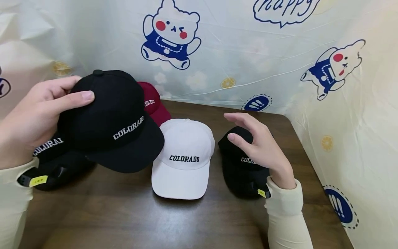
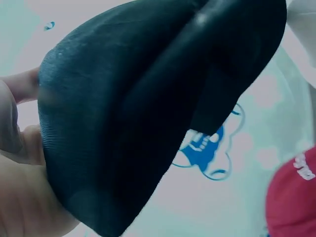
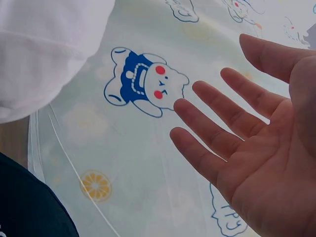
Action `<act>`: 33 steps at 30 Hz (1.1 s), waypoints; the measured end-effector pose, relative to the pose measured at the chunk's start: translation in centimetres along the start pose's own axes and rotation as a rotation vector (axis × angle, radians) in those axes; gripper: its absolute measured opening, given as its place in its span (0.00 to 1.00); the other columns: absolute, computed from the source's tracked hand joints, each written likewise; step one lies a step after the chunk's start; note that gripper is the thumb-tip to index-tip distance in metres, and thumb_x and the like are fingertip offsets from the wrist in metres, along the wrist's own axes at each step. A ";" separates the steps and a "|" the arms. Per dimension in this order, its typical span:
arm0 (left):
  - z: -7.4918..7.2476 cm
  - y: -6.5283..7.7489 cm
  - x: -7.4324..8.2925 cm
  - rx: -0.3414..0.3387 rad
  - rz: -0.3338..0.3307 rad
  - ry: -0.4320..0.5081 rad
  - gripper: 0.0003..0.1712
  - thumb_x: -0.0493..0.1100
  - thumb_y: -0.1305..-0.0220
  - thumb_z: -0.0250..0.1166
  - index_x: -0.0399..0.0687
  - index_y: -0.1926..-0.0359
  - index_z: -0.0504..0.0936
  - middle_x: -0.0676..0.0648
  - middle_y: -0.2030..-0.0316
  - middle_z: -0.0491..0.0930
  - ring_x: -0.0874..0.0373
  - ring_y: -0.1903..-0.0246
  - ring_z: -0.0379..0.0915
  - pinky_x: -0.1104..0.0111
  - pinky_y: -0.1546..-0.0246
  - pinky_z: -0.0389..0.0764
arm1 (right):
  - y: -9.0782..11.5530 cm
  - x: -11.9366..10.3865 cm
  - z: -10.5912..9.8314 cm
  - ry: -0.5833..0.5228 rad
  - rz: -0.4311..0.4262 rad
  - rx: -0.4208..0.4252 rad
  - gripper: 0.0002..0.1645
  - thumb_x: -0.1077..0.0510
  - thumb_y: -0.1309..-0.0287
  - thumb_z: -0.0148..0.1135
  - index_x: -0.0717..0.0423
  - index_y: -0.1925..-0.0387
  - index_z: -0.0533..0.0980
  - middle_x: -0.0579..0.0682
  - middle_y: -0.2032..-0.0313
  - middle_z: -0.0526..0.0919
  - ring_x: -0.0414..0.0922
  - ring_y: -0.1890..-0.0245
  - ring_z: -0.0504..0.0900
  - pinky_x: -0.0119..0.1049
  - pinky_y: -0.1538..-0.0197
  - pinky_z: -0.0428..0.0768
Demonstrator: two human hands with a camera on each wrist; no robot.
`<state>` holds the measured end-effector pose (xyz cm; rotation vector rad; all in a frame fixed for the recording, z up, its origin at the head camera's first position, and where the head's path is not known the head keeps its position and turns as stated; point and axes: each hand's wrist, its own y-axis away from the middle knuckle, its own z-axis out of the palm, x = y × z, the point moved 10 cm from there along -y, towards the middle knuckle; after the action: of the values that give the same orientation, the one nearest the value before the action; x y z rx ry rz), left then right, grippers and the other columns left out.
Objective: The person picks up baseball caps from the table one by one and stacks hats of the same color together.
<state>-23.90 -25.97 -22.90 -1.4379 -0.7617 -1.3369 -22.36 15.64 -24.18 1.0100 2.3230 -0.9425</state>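
Observation:
My left hand [image 1: 41, 112] holds up a black baseball cap [image 1: 107, 103] with white COLORADO lettering. The thumb lies on the outside of the crown, and the brim points right and down. In the left wrist view this cap [image 2: 128, 103] fills much of the picture, hiding most fingers. Over the right-hand black cap [image 1: 240, 176] hovers my right hand [image 1: 264, 145], fingers apart and holding nothing, as the right wrist view of the hand [image 3: 256, 153] shows. Between the hands a white cap [image 1: 186, 143] sits on the table, its brim facing me.
A maroon cap [image 1: 157, 105] stands behind the white one, partly covered by the raised cap. Another black cap [image 1: 66, 166] lies at the left under my left hand. Printed cloth [image 1: 224, 58] hangs behind and to the right of the brown table [image 1: 174, 224].

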 end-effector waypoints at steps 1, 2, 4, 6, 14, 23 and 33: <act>0.2 -0.2 0.3 0.000 0.014 -0.001 0.17 0.25 0.21 0.51 0.30 0.39 0.79 0.41 0.52 0.87 0.49 0.62 0.90 0.61 0.66 0.89 | 0.0 0.1 -0.2 -0.007 0.004 0.005 0.31 0.64 0.30 0.68 0.52 0.28 0.74 0.49 0.31 0.78 0.47 0.31 0.76 0.42 0.26 0.72; 0.4 -0.4 0.7 -0.004 0.029 0.004 0.16 0.25 0.22 0.51 0.28 0.41 0.79 0.41 0.53 0.86 0.49 0.64 0.90 0.61 0.68 0.89 | 0.0 0.2 -0.3 -0.014 0.008 0.010 0.31 0.64 0.30 0.68 0.52 0.28 0.74 0.49 0.31 0.78 0.47 0.31 0.76 0.41 0.26 0.71; 1.0 -0.8 1.3 -0.022 0.051 0.014 0.15 0.24 0.22 0.50 0.27 0.43 0.79 0.41 0.55 0.85 0.48 0.66 0.90 0.61 0.69 0.89 | 0.1 0.3 -0.7 -0.022 0.011 0.023 0.31 0.65 0.30 0.68 0.53 0.28 0.74 0.49 0.31 0.78 0.46 0.31 0.76 0.37 0.26 0.71; 2.0 -1.3 1.7 -0.059 0.059 0.046 0.15 0.23 0.22 0.49 0.26 0.43 0.79 0.40 0.56 0.86 0.48 0.66 0.90 0.61 0.69 0.89 | 0.1 0.3 -1.0 -0.031 0.012 0.035 0.31 0.66 0.30 0.67 0.53 0.29 0.74 0.50 0.31 0.79 0.46 0.31 0.76 0.35 0.26 0.70; 9.8 -3.3 1.6 -0.245 0.040 -0.100 0.14 0.31 0.20 0.53 0.33 0.42 0.80 0.38 0.52 0.88 0.49 0.58 0.91 0.60 0.60 0.90 | 0.2 0.2 -1.3 -0.050 0.009 0.057 0.30 0.67 0.29 0.66 0.54 0.28 0.74 0.49 0.31 0.79 0.45 0.30 0.76 0.34 0.26 0.70; 18.8 -6.3 -2.1 -0.395 -0.038 -0.289 0.19 0.44 0.22 0.59 0.44 0.37 0.81 0.42 0.46 0.85 0.46 0.48 0.84 0.59 0.47 0.86 | 0.4 0.7 -1.2 -0.093 0.037 0.029 0.30 0.60 0.24 0.62 0.53 0.24 0.70 0.49 0.28 0.75 0.46 0.28 0.74 0.34 0.25 0.69; 24.7 -8.6 -6.5 -0.552 -0.077 -0.184 0.19 0.44 0.24 0.57 0.42 0.38 0.80 0.43 0.49 0.88 0.46 0.50 0.86 0.57 0.42 0.84 | 1.4 3.3 -2.3 -0.155 0.112 -0.095 0.36 0.60 0.24 0.59 0.49 0.20 0.63 0.50 0.24 0.69 0.43 0.27 0.72 0.28 0.26 0.66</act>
<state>-24.55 0.91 -24.70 -2.0025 -0.5901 -1.5648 -23.73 19.57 -25.24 0.9811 2.1397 -0.8277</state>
